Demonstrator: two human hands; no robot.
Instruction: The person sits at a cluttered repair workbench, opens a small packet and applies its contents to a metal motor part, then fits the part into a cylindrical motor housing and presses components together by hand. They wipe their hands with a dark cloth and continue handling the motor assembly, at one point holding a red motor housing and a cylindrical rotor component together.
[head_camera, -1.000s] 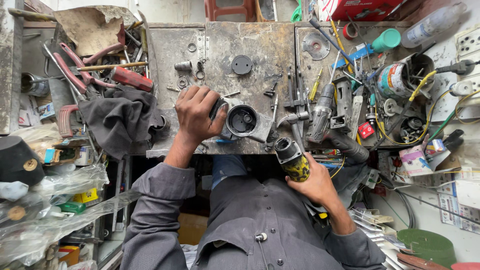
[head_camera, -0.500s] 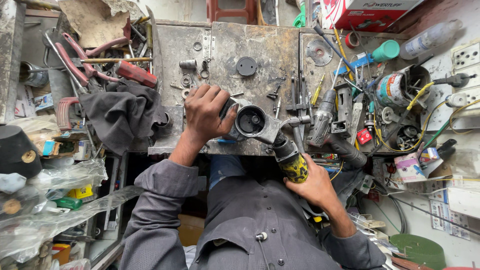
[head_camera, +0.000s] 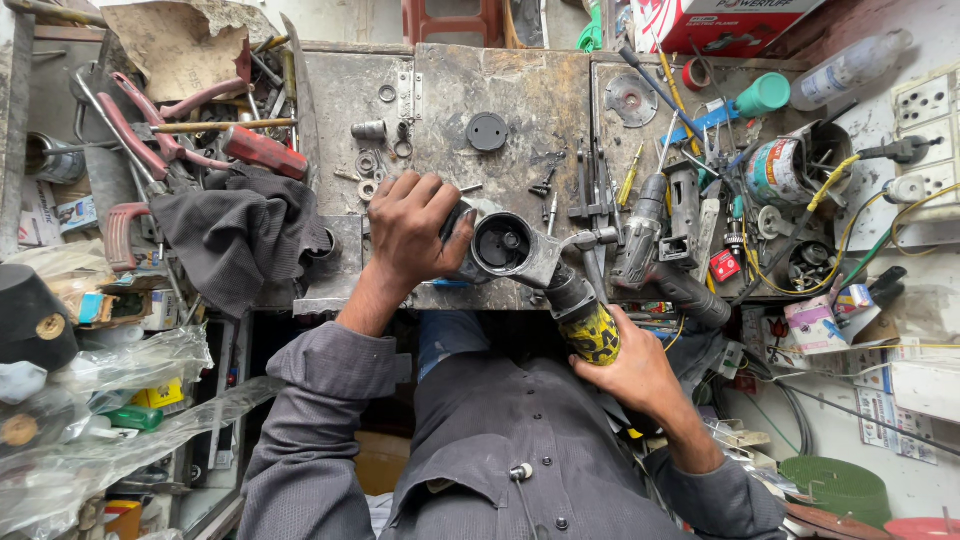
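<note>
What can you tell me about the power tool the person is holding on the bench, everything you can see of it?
The power tool looks like a stripped-down grinder or similar: a grey cast-metal gear housing with a round open cavity, dark inside, facing up. Behind it a dark collar leads to a worn yellow-and-black body. It lies slanted across the front edge of the metal workbench, body overhanging toward the person. The left hand grips the housing; the right hand holds the yellow body from beneath.
</note>
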